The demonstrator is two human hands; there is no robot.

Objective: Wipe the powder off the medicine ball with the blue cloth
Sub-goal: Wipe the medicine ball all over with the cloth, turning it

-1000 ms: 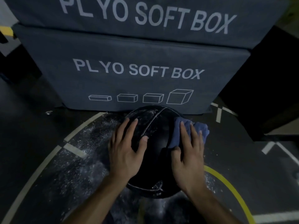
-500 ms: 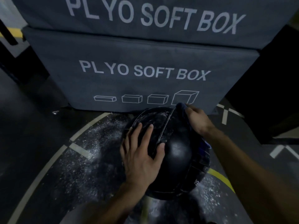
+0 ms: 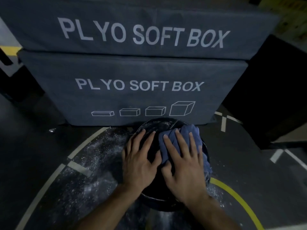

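A black medicine ball (image 3: 157,126) rests on the dark floor right in front of the plyo boxes, with white powder streaks on its far top. My left hand (image 3: 139,161) lies flat on the ball's left side, fingers spread. My right hand (image 3: 184,166) presses the crumpled blue cloth (image 3: 189,131) onto the ball's top right. The cloth spills past my fingers and hangs down the right side. Both hands hide most of the ball's upper surface.
Two stacked grey boxes marked PLYO SOFT BOX (image 3: 137,87) stand just behind the ball. White powder (image 3: 99,155) is scattered on the floor to the left. A pale curved line (image 3: 49,178) and a yellow curved line (image 3: 235,196) cross the floor.
My right hand has come back from the ball's far side to its top right, flat on the cloth. My left hand stays on the left side of the ball.
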